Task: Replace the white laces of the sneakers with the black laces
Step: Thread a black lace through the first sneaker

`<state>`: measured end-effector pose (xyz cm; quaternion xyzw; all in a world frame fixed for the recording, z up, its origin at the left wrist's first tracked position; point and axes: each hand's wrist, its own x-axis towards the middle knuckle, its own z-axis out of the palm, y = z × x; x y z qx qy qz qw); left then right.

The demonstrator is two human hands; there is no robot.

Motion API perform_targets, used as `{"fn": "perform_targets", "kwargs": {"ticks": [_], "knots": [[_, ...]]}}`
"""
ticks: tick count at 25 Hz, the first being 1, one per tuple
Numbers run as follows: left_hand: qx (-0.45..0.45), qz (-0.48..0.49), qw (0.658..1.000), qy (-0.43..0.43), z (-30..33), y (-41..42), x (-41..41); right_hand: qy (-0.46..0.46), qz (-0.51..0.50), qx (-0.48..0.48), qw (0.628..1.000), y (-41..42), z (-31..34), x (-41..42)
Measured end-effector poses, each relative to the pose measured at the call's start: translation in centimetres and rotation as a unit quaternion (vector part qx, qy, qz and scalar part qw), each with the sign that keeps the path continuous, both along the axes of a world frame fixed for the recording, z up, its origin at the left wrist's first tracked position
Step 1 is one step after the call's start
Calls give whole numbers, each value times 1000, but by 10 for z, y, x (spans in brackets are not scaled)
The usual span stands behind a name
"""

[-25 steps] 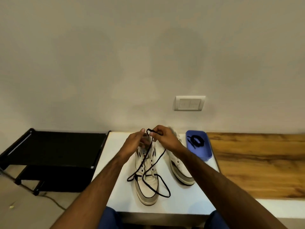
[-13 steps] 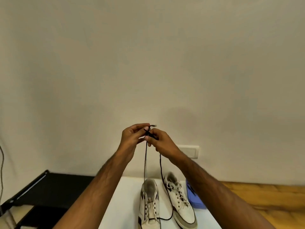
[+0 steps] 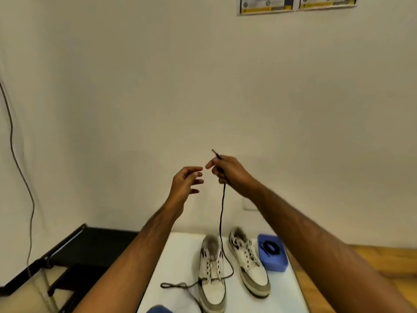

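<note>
**Black lace held high over the left-hand sneaker**

The right hand (image 3: 228, 171) is raised well above the white table (image 3: 180, 256), fingers curled round the black lace (image 3: 222, 211), with the lace tip poking up past the knuckles. From that grip the lace hangs down to the sneaker (image 3: 212, 274) nearer the table's left edge, crosses its lowest eyelets and trails out in a loose loop on the tabletop toward the left edge. The upper eyelets of this sneaker carry no lace.

The left hand (image 3: 186, 184) floats just beside the right, fingers spread and loosely bent, holding nothing and clear of the lace.

The second sneaker (image 3: 250, 265) sits just to the right, apart from the first, with its white laces (image 3: 249, 256) threaded. Near the table's right edge sits a blue tray (image 3: 274, 258) holding a coiled black lace (image 3: 270, 246).

Beyond the right edge lies a wooden surface (image 3: 372, 263); off the left edge stands a black rack (image 3: 85, 245). Two posters (image 3: 297, 3) hang high on the wall, their print too small and blurred to read. A cable (image 3: 20, 172) runs down the wall at far left. No brand name is readable on either shoe.
</note>
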<state>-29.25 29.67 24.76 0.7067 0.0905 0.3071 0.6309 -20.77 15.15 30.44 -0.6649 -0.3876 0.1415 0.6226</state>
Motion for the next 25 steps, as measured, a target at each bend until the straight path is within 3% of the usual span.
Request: {"fn": "perform_targets", "kwargs": {"ticks": [4,7,10,14,16,18,22,24,25], "knots": [[101,11,978,184,-111,24,-14,38,-27,-50,998,-2,-52,14],[227,-43,916,327,-206,35,-22,57,10,-129,990,-2,-124,25],[407,-220,788,406,-273,29,-31,83,38,-196,976,-6,-191,25],[583,-404,605,361,-326,8,-26,124,38,-239,962,-8,-255,32],[678,-446,504,296,-347,-1,-21,143,41,-241,959,-8,-276,38],[758,-412,442,247,-357,-2,-21,158,41,-239,957,-8,-291,39],[741,-406,477,243,-372,-1,-19,178,42,-230,956,-15,-305,31],[717,-393,519,251,-372,1,-20,176,28,-229,957,-19,-307,29],[682,-384,570,251,-371,1,-18,174,17,-228,958,-21,-306,30]]}}
